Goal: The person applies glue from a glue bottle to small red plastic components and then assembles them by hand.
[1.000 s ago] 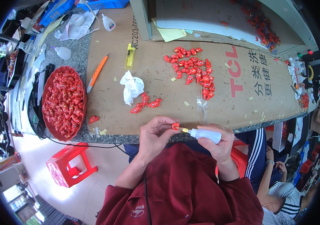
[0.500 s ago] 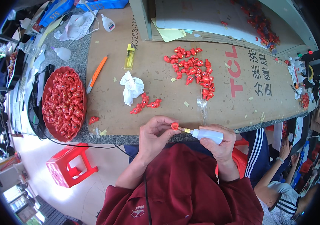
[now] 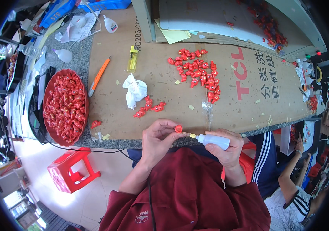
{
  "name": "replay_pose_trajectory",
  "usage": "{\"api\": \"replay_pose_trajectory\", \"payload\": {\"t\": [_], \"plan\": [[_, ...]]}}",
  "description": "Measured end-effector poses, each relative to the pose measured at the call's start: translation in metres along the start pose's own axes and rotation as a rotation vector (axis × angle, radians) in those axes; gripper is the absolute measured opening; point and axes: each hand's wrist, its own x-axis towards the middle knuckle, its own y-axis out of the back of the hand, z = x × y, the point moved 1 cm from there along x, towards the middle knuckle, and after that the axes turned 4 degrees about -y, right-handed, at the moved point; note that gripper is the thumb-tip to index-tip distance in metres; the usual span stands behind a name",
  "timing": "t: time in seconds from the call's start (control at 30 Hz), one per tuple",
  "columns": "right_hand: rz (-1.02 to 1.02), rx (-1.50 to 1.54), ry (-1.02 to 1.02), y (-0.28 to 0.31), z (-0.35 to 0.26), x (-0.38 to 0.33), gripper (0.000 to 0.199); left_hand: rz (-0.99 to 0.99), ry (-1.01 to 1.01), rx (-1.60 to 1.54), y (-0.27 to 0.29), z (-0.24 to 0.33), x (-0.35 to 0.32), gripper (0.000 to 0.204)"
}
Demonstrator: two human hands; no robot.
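Note:
Over the table's near edge, my left hand (image 3: 157,139) pinches a small red plastic piece (image 3: 178,129) between thumb and fingertips. My right hand (image 3: 229,150) is wrapped round a white squeeze bottle (image 3: 216,141) with a yellowish, narrow tip (image 3: 192,135). The bottle lies nearly level and its tip points left, close to the red piece; whether they touch I cannot tell. Beyond my left hand are a few red figurines (image 3: 157,106) and a crumpled white tissue (image 3: 134,91). A larger cluster of red figurines (image 3: 199,71) lies farther off on the cardboard (image 3: 160,82).
A scalloped red bowl (image 3: 46,111) full of red figurines stands at left. Near it lie an orange craft knife (image 3: 99,76) and a yellow cutter (image 3: 133,59). A shelf (image 3: 210,36) rises at the back. At right sits a co-worker (image 3: 287,192); a red stool (image 3: 66,171) stands lower left.
Both hands keep their hold, with the red piece and bottle tip barely shifted. The co-worker's arms at right have moved slightly.

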Motion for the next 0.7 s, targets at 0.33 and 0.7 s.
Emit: {"api": "replay_pose_trajectory", "payload": {"t": [0.33, 0.7], "plan": [[0.028, 0.02, -0.018, -0.0023, 0.0055, 0.0005, 0.03, -0.006, -0.015, 0.004, 0.0016, -0.0037, -0.0004, 0.022], [0.041, 0.074, -0.036, -0.0036, 0.0088, 0.0026, 0.029, -0.024, -0.021, 0.038, 0.0009, -0.0022, -0.0001, 0.022]]}}
